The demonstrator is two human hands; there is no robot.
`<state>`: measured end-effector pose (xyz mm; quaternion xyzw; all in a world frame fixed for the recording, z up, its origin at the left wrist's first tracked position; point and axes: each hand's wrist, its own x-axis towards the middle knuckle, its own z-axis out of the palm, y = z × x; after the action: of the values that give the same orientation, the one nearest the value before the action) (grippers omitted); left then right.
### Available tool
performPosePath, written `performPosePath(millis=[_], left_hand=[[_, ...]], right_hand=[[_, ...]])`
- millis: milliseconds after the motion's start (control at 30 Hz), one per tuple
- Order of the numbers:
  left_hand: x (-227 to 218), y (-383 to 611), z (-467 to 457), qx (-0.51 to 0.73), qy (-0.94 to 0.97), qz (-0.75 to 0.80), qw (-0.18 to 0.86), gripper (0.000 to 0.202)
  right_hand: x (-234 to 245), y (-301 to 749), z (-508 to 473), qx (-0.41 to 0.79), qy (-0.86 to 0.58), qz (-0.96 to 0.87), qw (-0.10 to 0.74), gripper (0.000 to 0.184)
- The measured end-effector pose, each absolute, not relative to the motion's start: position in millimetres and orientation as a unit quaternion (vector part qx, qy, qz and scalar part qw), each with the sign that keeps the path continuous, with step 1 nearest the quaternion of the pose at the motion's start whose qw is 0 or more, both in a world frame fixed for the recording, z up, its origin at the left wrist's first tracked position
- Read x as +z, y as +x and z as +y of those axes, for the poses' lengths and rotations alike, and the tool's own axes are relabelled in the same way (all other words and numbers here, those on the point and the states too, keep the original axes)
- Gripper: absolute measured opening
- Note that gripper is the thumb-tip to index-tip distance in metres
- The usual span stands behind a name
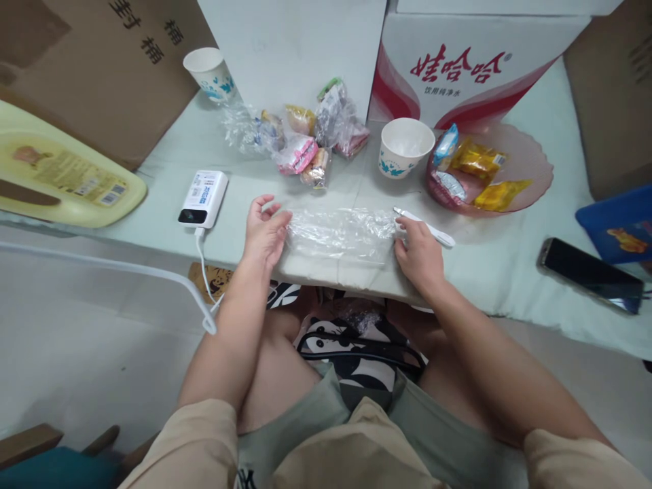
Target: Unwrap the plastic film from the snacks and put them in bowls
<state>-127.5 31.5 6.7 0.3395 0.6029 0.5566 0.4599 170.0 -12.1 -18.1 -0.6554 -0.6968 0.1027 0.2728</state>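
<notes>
A clear crinkled plastic bag [340,234] lies flat near the front edge of the pale table [509,272]. My left hand [263,234] rests at the bag's left end, fingers curled against the plastic. My right hand [418,252] is closed on the bag's right end. A white pen-shaped tool [425,227] lies just above my right hand, touching its knuckles; whether the fingers grip it I cannot tell.
A white power bank [202,198] with a cable lies left of my hands. Wrapped snacks [305,139] are heaped behind, with two paper cups [405,147] and a pink dish of packets [530,170]. A phone [591,275] lies right. Cardboard boxes [458,61] line the back.
</notes>
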Motion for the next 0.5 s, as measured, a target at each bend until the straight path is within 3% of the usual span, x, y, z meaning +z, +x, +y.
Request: performPosePath(millis=[300,500], left_hand=[[1,-129,24,0.453,0.484,0.655,0.364,0.06],[0,-127,34,0.45,0.516,0.651,0.327,0.047]], right_hand=[[-16,169,-12,0.129,-0.659,-0.691,0.268,0.046],[-19,181,-14,0.182,-0.655,-0.632,0.371,0.047]])
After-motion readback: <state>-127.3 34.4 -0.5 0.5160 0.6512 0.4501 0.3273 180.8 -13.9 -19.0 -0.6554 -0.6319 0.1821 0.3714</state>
